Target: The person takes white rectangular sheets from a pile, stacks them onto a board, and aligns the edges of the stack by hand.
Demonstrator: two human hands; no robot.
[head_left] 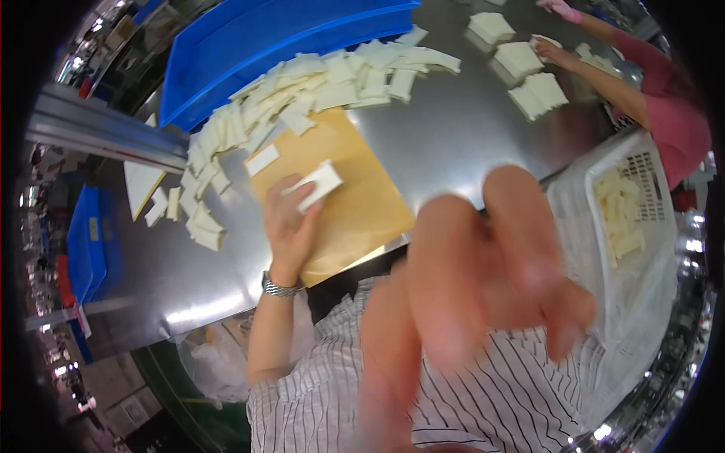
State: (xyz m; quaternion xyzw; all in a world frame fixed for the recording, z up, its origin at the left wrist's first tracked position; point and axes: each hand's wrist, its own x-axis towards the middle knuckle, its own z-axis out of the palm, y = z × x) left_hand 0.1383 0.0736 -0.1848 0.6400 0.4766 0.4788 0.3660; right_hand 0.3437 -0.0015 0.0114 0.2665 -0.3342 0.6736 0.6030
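Observation:
My left hand (289, 226), with a metal watch (279, 286) on its wrist, grips a small white rectangular piece (323, 183) between thumb and fingers. It is above a tan board (351, 204) on the metal table. Another white piece (263, 160) lies flat near the board's left edge. Beyond the board spreads a curved heap of similar cream-white pieces (302, 81). My right hand (483, 279) is raised very near the camera, large and blurred. Its fingers look bent, and whether anything is in them cannot be made out.
A long blue bin (272, 47) stands behind the heap. On the right, a white basket (651, 177) lined with clear plastic holds cream pieces. Stacks of white pieces (521, 60) sit at the far right, where another person's hand (555, 53) touches them. A metal post (106, 128) rises on the left.

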